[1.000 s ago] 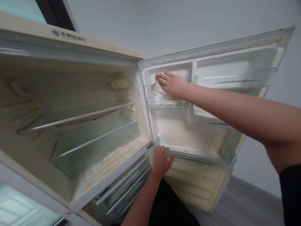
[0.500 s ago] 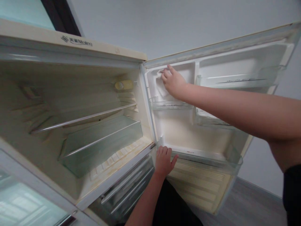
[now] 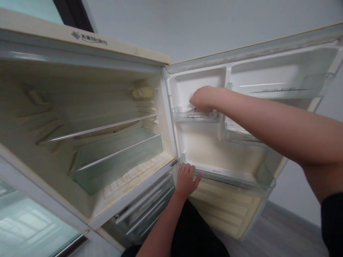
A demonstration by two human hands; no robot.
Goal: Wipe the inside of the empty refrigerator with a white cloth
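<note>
My right hand (image 3: pixel 205 98) reaches into the upper left compartment of the open fridge door (image 3: pixel 205 141). Its fingers are bent around a white cloth (image 3: pixel 191 98), of which only a small edge shows; the rest is hidden behind the hand. Just under this hand runs the small clear door shelf (image 3: pixel 197 117). My left hand (image 3: pixel 187 180) lies over the hinge-side end of the lower clear door bin (image 3: pixel 235 181), fingers stretched out and thumb apart, holding nothing.
Inside the fridge are a glass shelf (image 3: pixel 98 129), a clear drawer (image 3: pixel 120 157) and a yellow lamp cover (image 3: pixel 143 92). Beneath is a compartment with clear drawer fronts (image 3: pixel 147 210). A wall (image 3: pixel 214 28) stands behind the door.
My right hand has moved down from the top of the small door compartment towards its clear shelf, fingers now turned downward. My left hand stays on the lower bin. The view has shifted slightly.
</note>
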